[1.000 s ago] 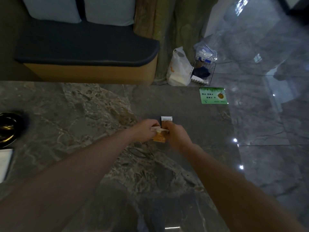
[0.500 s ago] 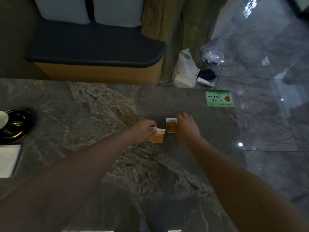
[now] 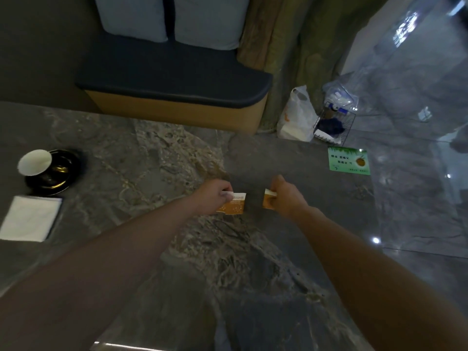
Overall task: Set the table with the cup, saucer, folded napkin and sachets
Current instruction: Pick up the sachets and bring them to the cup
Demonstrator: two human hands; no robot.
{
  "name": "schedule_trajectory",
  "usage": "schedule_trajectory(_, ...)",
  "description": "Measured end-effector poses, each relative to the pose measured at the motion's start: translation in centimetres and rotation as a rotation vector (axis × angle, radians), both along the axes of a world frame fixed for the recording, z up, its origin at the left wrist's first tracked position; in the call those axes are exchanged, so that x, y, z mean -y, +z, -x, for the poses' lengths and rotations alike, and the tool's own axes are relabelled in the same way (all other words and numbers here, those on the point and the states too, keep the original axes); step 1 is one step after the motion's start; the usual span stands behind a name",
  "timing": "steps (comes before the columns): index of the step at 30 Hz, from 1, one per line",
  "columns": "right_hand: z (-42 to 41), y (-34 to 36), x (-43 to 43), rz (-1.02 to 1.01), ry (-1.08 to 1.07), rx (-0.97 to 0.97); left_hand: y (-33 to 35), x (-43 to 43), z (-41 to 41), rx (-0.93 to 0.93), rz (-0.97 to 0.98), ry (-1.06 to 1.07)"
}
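Note:
Two orange-and-white sachets lie near the middle of the grey marble table [image 3: 152, 249]. My left hand [image 3: 215, 195] pinches the left sachet [image 3: 234, 205] by its white end. My right hand [image 3: 285, 196] closes on the right sachet [image 3: 268, 198], which is mostly hidden under the fingers. A dark gap of table separates the two sachets. At the far left a white cup [image 3: 35, 162] sits tilted on a black saucer [image 3: 59, 172]. A folded white napkin [image 3: 30, 219] lies just in front of the saucer.
A green card [image 3: 349, 160] lies near the table's right edge. Behind the table stands a bench [image 3: 174, 72] with a dark seat and pale cushions. A white plastic bag [image 3: 296, 117] and a wire basket [image 3: 334, 122] sit on the glossy floor.
The two sachets, held together a second ago, now sit side by side and apart. My right hand has shifted right with its sachet. The view turned left, showing cup, saucer and napkin.

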State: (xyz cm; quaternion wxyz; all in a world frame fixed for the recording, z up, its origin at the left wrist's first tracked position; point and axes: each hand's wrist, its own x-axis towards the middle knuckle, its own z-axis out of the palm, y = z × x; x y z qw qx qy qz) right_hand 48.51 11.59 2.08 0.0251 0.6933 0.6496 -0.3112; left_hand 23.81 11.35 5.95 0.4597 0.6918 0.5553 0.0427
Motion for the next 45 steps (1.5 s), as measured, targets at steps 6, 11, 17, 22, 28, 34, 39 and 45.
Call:
schedule_trajectory(6,3.4,2.7,1.2,-0.045,-0.008,-0.151,1.7,1.3,4.6,0.003,-0.043,0.083)
schedule_trajectory(11,8.6,4.8,0.2,-0.08,0.014,-0.226,2.7,1.1,9.4,-0.034,-0.043,0.148)
schedule_trajectory(17,16.1,5.8,-1.6,-0.094,0.078,-0.263,2.3,-0.4,16.3,-0.075,-0.026,0.194)
schedule_trajectory(22,22.5,5.4,-3.7,-0.081,0.04,-0.275,0.6,-2.7,22.2,-0.102,-0.007,0.202)
schedule_trajectory(28,29.9,4.3,-7.2,-0.063,0.169,-0.094,-0.9,-7.1,28.7,-0.169,-0.011,0.142)
schedule_trajectory(34,35.3,2.8,-10.5,-0.041,0.216,-0.06,-2.2,-11.8,31.4,-0.217,-0.011,0.123)
schedule_trajectory(39,37.1,2.0,-12.9,-0.031,0.229,0.03,-3.4,-14.0,30.9,-0.243,-0.042,0.207)
schedule_trajectory(45,37.6,1.1,-14.5,-0.034,0.219,0.073,-4.7,-14.3,30.6,-0.36,-0.206,0.237)
